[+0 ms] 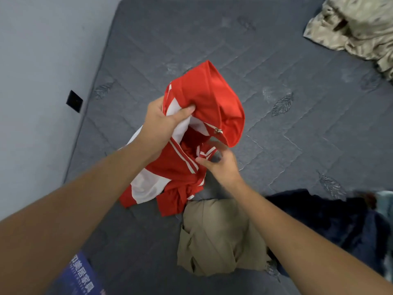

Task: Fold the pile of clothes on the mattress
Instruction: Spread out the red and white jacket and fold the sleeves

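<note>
Above the middle of the mattress [276,67] you hold a red and white jacket [204,99] bunched up, its lower part trailing down onto the bed. Your left hand [163,122] grips a gathered handful of it, thumb pressed over the white panel. Your right hand [219,165] pinches a striped edge lower down, near the zip pull [218,130]; part of that hand is blurred, so how its far fingers lie is not clear.

The cloth looks light, thin and fairly slick, the sort that slides over itself and will not keep a crease without pressing. It is limp, so it will sag wherever you leave it unsupported. Take hold at firm places, probably the collar, the shoulder seams or the ribbed hem, rather than a loose fistful; two points set well apart should let it hang flat. Keep the zip from snagging.

The rest of the pile waits near you: khaki trousers [219,237] just below the jacket, a dark navy garment [331,220] beside them on your right, and a crumpled beige satin piece [353,24] well apart at the far right corner.
</note>
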Motion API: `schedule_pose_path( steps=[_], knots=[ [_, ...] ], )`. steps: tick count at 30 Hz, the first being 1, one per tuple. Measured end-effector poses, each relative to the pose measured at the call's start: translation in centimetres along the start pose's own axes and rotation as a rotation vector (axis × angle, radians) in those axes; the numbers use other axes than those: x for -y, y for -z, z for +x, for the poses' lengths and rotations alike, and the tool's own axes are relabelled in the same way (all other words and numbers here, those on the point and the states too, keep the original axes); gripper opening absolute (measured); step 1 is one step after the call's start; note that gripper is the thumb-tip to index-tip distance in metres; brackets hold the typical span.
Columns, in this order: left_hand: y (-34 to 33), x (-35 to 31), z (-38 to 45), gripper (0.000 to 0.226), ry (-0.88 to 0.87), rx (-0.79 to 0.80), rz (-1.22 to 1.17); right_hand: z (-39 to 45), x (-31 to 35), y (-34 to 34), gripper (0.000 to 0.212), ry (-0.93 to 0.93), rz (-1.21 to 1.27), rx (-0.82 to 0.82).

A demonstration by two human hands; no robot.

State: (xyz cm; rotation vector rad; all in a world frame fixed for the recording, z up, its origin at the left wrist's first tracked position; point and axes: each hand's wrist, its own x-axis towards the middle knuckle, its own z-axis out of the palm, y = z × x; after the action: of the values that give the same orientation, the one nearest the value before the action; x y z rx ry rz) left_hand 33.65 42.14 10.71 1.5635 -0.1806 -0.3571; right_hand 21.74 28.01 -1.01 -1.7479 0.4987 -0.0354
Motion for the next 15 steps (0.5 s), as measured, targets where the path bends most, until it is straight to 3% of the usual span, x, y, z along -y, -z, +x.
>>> schedule_pose_path(
  steps=[3,6,9,12,15],
  knots=[
    [1.2,-2.2,-0.8,0.019,0.016,-0.019,-0.029,0.8,4.0,0.0,0.05,-0.013,0.15,-0.134],
    [2.3,-4.6,-1.6,0.021,0.015,-0.013,-0.024,2.0,7.6,0.7,0.04,0.008,0.209,-0.09],
    [3.5,-7.5,-2.9,0.023,-0.022,-0.033,0.003,2.6,10.2,1.5,0.048,0.126,0.162,-0.01],
    [5.4,-10.5,-3.9,0.019,-0.103,-0.162,0.095,2.8,12.9,3.5,0.02,0.214,0.094,-0.014],
    [7.4,-13.2,-4.7,0.037,-0.145,-0.267,0.159,2.2,17.4,5.8,0.021,0.296,-0.012,0.003]
  ],
)
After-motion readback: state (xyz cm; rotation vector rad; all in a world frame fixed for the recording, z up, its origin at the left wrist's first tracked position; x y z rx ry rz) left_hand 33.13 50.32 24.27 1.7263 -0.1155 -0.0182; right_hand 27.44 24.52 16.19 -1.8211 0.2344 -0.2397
